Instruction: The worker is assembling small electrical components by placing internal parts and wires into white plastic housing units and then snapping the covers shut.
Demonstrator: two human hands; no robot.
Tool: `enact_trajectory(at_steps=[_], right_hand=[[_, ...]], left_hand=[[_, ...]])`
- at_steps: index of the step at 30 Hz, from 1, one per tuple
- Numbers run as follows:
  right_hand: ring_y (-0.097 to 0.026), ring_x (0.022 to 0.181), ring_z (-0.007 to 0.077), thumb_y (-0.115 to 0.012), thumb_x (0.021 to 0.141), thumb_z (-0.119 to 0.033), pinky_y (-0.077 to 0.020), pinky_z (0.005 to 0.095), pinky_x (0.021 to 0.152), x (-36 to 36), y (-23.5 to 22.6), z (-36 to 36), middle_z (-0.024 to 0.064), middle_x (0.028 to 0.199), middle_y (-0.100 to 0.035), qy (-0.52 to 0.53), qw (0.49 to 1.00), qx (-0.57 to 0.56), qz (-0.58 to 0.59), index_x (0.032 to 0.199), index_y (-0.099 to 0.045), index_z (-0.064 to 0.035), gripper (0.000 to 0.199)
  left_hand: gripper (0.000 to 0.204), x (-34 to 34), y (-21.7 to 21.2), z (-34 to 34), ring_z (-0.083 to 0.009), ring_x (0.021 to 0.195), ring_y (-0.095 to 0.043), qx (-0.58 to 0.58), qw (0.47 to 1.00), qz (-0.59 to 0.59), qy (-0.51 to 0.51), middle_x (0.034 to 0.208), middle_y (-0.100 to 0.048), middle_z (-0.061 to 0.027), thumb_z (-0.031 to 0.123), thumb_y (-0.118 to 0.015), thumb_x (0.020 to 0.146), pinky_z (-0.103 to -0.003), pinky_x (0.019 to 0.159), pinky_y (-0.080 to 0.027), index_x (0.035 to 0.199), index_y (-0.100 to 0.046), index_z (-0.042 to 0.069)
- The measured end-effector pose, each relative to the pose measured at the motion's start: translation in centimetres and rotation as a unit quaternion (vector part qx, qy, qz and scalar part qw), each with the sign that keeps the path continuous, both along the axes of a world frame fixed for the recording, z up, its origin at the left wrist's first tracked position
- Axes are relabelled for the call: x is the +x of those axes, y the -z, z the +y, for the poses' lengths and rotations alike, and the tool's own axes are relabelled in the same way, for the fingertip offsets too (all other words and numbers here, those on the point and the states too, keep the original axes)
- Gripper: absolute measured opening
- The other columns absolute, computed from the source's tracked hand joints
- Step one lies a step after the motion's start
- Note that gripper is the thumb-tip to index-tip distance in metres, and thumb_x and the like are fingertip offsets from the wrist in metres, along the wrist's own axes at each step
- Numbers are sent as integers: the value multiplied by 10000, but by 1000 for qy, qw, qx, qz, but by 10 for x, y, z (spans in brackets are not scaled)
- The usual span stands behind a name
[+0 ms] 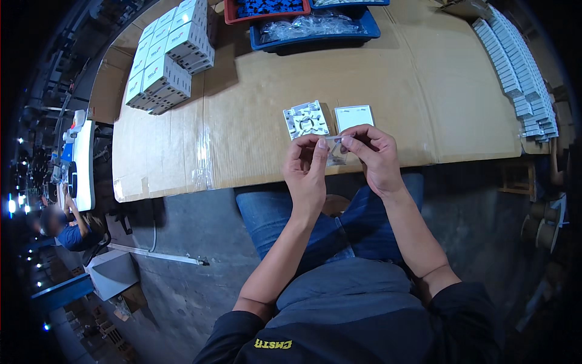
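My left hand (pixel 307 171) and my right hand (pixel 374 155) are raised together over the near edge of the table, both pinching a small clear plastic bag (pixel 335 151) with tiny parts inside. Just beyond my hands a white plastic base plate with moulded ribs (pixel 305 119) lies flat on the cardboard-covered table (pixel 254 91). To its right lies a flat white square cover (pixel 354 116).
Stacked white boxes (pixel 167 57) fill the far left of the table. A blue tray of clear bags (pixel 315 27) and a red tray of dark parts (pixel 265 8) sit at the far edge. A long row of white pieces (pixel 517 70) runs along the right. A seated person (pixel 66 230) works at left.
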State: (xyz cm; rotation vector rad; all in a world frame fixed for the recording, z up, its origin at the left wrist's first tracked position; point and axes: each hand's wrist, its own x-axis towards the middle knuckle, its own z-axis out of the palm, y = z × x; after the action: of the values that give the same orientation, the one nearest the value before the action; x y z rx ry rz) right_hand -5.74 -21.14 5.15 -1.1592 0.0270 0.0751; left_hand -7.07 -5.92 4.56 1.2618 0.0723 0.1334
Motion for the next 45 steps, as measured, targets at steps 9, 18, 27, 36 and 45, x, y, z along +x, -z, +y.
enact_trajectory(at_steps=[9, 18, 27, 36, 45], right_hand=[[-671, 865, 96, -712, 990, -63, -548, 254, 834, -1, -8, 8, 42, 971, -725, 49, 998, 14, -42, 1042, -716, 11, 91], [-650, 869, 73, -720, 987, -64, -528, 230, 803, -4, -8, 8, 19, 950, -707, 6, 1000, -10, -26, 1073, -704, 2, 109], [-597, 849, 34, -712, 997, -70, -482, 203, 743, -4, -6, 7, -15, 931, -682, 6, 998, -56, -35, 1095, -704, 2, 122], [-591, 846, 29, -717, 994, -65, -477, 194, 745, -4, -8, 5, -18, 936, -676, -13, 997, -68, -26, 1099, -707, 4, 126], [-652, 942, 82, -715, 981, -22, -521, 234, 849, 0, -6, -6, 22, 1018, -733, -39, 993, -51, -99, 1063, -739, -6, 87]], left_hand=[[128, 1, -13, -3, -71, 905, -606, -37, 999, -30, -2, 983, -669, -11, 96, -660, 1046, -231, 820, -490, 1137, -643, 7], [159, 1, -9, 4, -66, 899, -612, 21, 999, -20, 14, 988, -685, -10, 119, -702, 1027, -222, 821, -497, 1129, -666, 1], [168, 3, -11, 5, -73, 924, -616, 72, 996, -39, 25, 991, -681, -14, 97, -704, 1019, -225, 837, -495, 1151, -669, -1], [137, 3, -7, 6, -83, 948, -615, 108, 991, -63, 44, 1012, -672, -15, 83, -696, 1019, -245, 859, -495, 1118, -656, -4], [153, 6, -1, 14, -87, 971, -621, 69, 993, -25, 96, 1071, -677, -27, 87, -679, 1031, -258, 877, -504, 1155, -651, 3]])
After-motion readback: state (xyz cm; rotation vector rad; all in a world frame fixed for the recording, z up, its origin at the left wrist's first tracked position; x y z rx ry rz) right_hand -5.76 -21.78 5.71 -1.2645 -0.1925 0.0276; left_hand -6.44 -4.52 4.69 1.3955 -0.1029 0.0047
